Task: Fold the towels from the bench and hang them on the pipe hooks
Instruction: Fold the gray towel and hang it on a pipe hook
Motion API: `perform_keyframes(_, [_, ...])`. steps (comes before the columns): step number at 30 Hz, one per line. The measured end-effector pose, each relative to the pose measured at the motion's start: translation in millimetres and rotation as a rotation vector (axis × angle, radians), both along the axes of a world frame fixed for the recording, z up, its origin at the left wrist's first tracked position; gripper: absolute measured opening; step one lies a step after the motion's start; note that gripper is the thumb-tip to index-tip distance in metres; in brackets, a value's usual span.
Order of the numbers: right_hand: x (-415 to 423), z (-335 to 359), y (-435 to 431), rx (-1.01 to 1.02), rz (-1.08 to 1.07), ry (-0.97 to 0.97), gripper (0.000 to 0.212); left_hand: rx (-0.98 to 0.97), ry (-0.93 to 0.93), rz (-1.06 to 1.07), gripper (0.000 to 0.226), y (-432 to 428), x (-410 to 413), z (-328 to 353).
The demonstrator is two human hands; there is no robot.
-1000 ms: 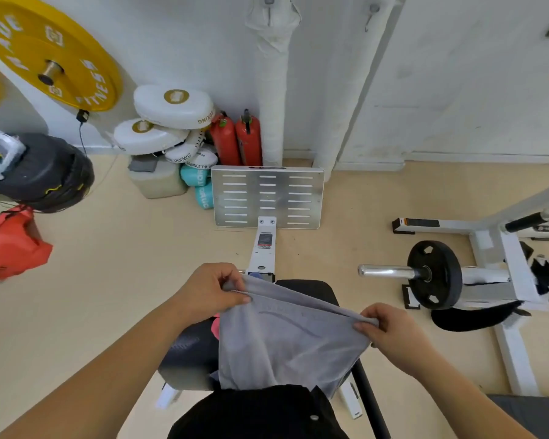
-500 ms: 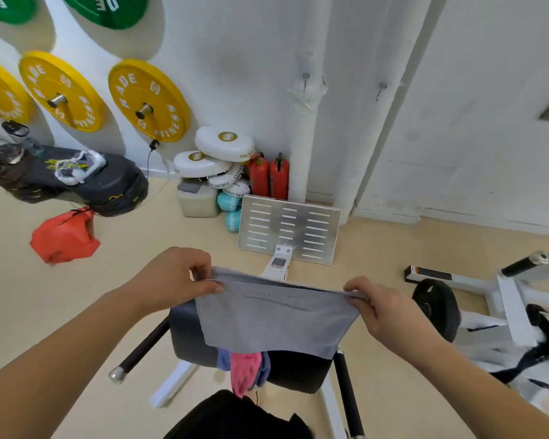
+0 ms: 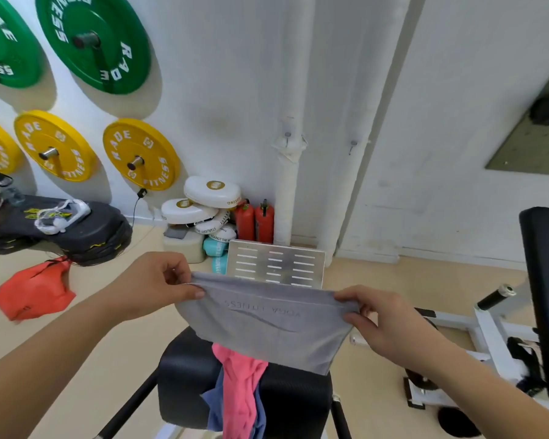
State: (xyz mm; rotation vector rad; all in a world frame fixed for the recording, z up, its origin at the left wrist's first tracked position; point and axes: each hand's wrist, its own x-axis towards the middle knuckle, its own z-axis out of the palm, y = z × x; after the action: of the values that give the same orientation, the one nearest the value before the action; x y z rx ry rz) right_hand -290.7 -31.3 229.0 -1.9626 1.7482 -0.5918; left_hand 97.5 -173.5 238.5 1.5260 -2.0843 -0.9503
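I hold a folded grey towel [image 3: 267, 324] stretched flat in the air above the black bench pad [image 3: 184, 378]. My left hand [image 3: 152, 283] pinches its top left corner and my right hand [image 3: 390, 321] pinches its top right corner. A pink towel [image 3: 238, 388] and a blue towel [image 3: 213, 410] hang over the front of the bench pad below. Straight ahead a white wrapped pipe [image 3: 287, 191] runs up the wall with a small hook [image 3: 287, 136] on it, and a second hook [image 3: 353, 145] sits on the pipe to its right. Both hooks are bare.
A slotted metal footplate [image 3: 276, 263] stands between bench and pipe. Red extinguishers [image 3: 254, 221] and white boxing pads [image 3: 211, 193] crowd the pipe's base. Yellow and green weight plates [image 3: 140, 153] hang on the wall. A red bag [image 3: 34, 291] lies left; a white machine frame [image 3: 488, 324] stands right.
My view has tilted up toward the wall, bringing the pipe hooks into sight. Both hands have lifted the grey towel higher off the bench, uncovering the pink and blue towels.
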Motion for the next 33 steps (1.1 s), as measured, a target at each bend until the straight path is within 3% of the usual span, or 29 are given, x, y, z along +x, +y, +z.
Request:
perform_keyframes(5, [15,16,-16,0.024,-0.1,-0.101,0.012,0.004,0.047,-0.04,0.031,-22,14,18])
perform_keyframes(11, [36,21,-27,0.027,-0.169,-0.23,0.022,0.021,-0.002,-0.154,0.034,-38,31,27])
perform_keyframes(17, [48,6,-25,0.003,-0.1,0.018,0.022,-0.219,-0.276,-0.28,0.031,-42,46,28])
perform_keyframes(19, [52,3,-23,-0.016,-0.135,0.014,0.029,-0.271,-0.325,-0.277,0.034,-40,49,20])
perform_keyframes(21, [53,0,-21,-0.005,-0.145,0.011,0.039,-0.273,-0.351,-0.283,0.037,-37,52,8])
perform_keyframes(26, [48,-14,-17,-0.021,-0.139,0.069,0.016,-0.258,-0.38,-0.335,0.034,-33,56,-6])
perform_keyframes(33, [50,-5,-56,0.013,-0.237,0.068,0.019,-0.124,-0.384,-0.334,0.033,-58,37,6])
